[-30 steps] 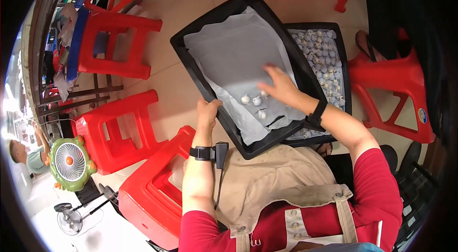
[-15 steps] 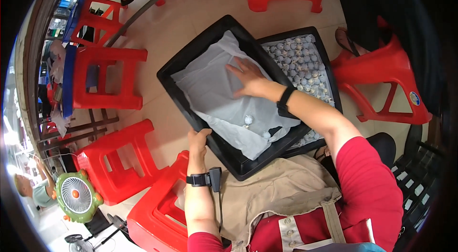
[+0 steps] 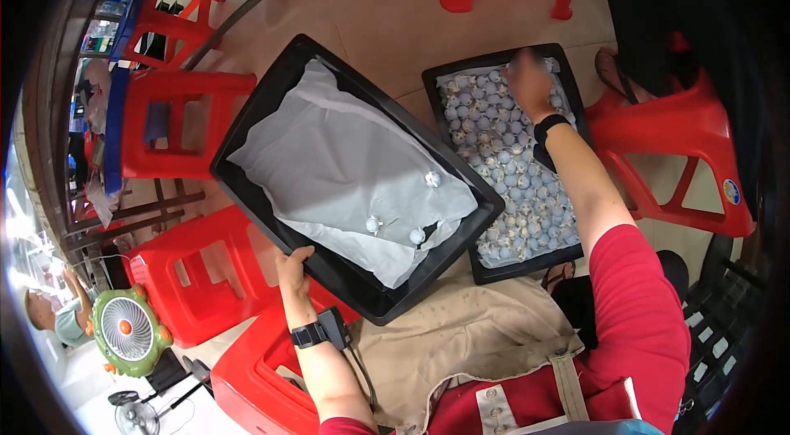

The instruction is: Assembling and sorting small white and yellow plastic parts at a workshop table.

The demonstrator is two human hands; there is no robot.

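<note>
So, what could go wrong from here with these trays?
Only the left hand grips the lined tray, so if it tips, the three pale balls lying loose inside might roll. The paper liner is creased and its edges look loose, so it may slip or fold. The right hand, blurred over the fuller tray, might knock its crowded balls out of place.

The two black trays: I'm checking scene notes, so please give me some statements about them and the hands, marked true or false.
1. The left hand holds the rim of the sparser tray. True.
2. Both hands are over the sparser tray. False: the right hand is over the fuller tray.
3. Three pale balls lie in the sparser tray. True.
4. The fuller tray lies left of the sparser one. False: it lies to the right.
</note>
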